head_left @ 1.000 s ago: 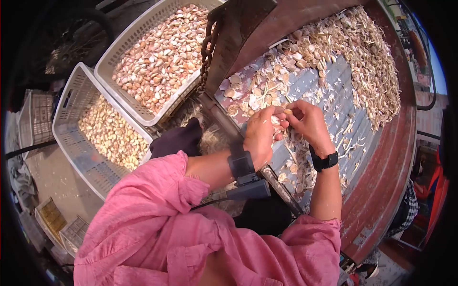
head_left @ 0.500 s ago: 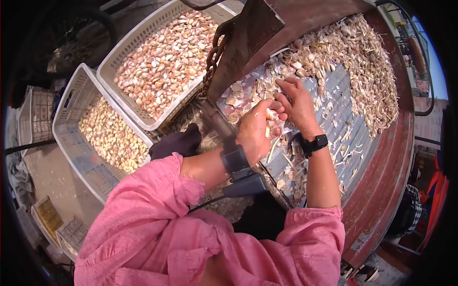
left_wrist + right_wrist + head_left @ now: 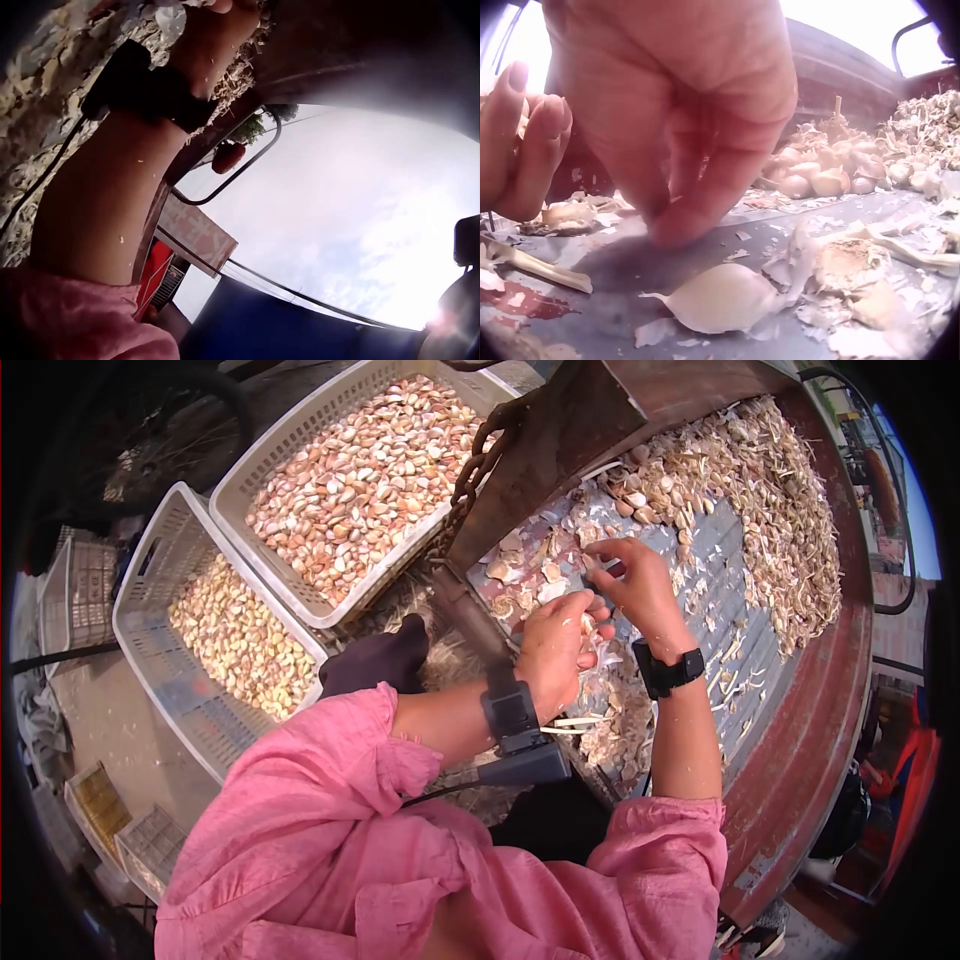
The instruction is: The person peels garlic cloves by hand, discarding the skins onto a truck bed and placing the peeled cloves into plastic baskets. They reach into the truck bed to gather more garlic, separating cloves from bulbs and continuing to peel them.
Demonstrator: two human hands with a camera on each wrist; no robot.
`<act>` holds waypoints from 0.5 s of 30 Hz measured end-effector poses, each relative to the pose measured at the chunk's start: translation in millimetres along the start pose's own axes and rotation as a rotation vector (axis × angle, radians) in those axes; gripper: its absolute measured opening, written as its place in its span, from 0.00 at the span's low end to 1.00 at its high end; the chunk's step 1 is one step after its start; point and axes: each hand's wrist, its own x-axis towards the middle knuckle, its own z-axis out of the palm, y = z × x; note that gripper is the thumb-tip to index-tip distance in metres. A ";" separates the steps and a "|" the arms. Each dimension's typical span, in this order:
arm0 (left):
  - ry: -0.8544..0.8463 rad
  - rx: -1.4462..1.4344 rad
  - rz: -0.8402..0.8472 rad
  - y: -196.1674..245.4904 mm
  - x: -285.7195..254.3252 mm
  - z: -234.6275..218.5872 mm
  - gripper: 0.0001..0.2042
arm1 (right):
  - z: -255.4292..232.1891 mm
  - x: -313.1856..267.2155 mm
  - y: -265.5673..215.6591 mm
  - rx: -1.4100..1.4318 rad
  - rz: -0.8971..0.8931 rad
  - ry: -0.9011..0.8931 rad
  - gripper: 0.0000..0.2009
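Observation:
In the head view my left hand (image 3: 550,655) is palm-up over the metal bed's near edge, its fingers curled round a pale garlic clove (image 3: 587,623). Just beyond it my right hand (image 3: 642,592) reaches over the bed, index finger and thumb apart, no item visible between them. The right wrist view shows that hand (image 3: 679,112) large, fingers pointing down above the grey metal, and the left fingers (image 3: 529,142) around something pale at the left. A whole clove (image 3: 724,298) lies below the right fingertips. The left wrist view shows a forearm with a black strap; its hand is mostly cut off.
Two crates stand at the left, one of pinkish cloves (image 3: 365,475), one of paler peeled cloves (image 3: 243,640). A chain (image 3: 478,470) hangs beside them. Husks and stalks (image 3: 785,520) heap along the far right of the red-sided bed (image 3: 800,760). Unpeeled garlic (image 3: 829,176) sits behind the right hand.
My right hand has moved from touching the left fingers to a spot farther out over the bed. The left hand keeps its grip, and the camera view has shifted slightly.

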 end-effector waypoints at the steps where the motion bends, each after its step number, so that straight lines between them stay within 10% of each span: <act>1: 0.004 -0.001 0.003 -0.6 0.8 -0.4 0.08 | 2.5 1.6 4.6 -0.036 -0.007 -0.038 0.09; 3: -0.002 -0.011 -0.002 -0.4 0.3 -0.4 0.08 | 1.7 1.2 8.6 -0.073 -0.019 -0.078 0.09; 5: -0.027 -0.037 -0.021 -0.4 1.8 -1.6 0.09 | -8.2 -14.0 14.3 0.445 0.406 -0.181 0.10; 9: -0.028 0.006 -0.059 -1.7 2.6 -1.0 0.12 | -27.8 -51.7 19.4 1.214 0.362 -0.107 0.12; 15: -0.141 -0.025 -0.219 -5.5 -10.6 3.5 0.13 | -38.1 -85.9 -28.7 0.914 0.356 -0.093 0.11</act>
